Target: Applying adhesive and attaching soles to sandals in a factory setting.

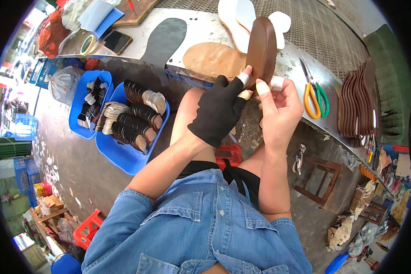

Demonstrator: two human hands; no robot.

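Both hands hold a brown shoe sole (262, 48) by its near end, its long body pointing away over the bench edge. My left hand (218, 109), in a black fingerless glove, pinches its left side with thumb and fingertips. At its near right corner my right hand (281, 107), with pale coverings on thumb and finger, closes on the edge. Just left lies a tan oval sheet (210, 55), with a dark grey sole shape (167, 39) beyond it. White soles (233, 18) lie behind the brown one. Scissors with yellow and green handles (316, 98) rest to the right.
A stack of brown soles (355, 100) stands at the bench's right end. Two blue basins (134, 164) with rows of black and white shoe pieces sit on the floor at left. A phone (116, 41) and tape roll (88, 44) lie at far left. A wooden frame (322, 180) stands at right.
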